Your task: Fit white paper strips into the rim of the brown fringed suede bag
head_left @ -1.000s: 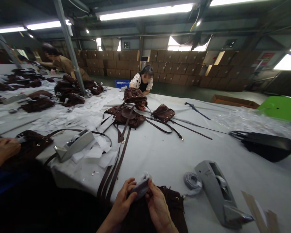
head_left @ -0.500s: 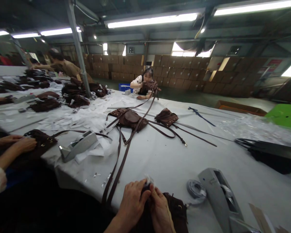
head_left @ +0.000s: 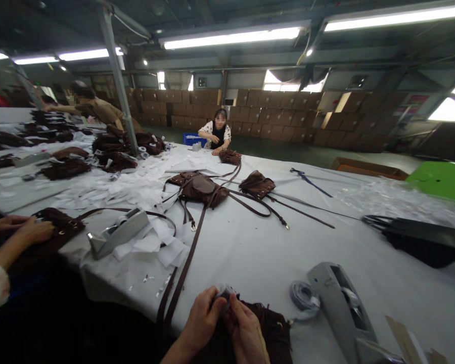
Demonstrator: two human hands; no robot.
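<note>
Both my hands are at the bottom middle, close together over a dark brown fringed bag [head_left: 275, 326] at the table edge. The thumb and fingers of my left hand [head_left: 200, 314] are closed on a small bundle in pale, greyish wrapping [head_left: 223, 292]. My right hand [head_left: 247, 326] pinches the same bundle from the other side. What the wrapping covers is hidden. Right of the bag lies a coil in grey wrapping [head_left: 304, 298], beside a grey tape dispenser [head_left: 343, 303]. Long brown straps [head_left: 185, 268] run across the table to my left.
Brown bags [head_left: 202, 191] with buckled straps lie mid-table. A co-worker's hands [head_left: 34, 230] work on another bag at left, near a second tape dispenser [head_left: 119, 232] and white paper pieces [head_left: 98, 189]. A black bag [head_left: 417, 240] lies right. Another person [head_left: 218, 134] is across the table.
Across the table, the person has lowered a brown bag onto the tabletop. My hands have shifted slightly around the bundle, and more of its pale wrapping shows. The view has moved a little.
</note>
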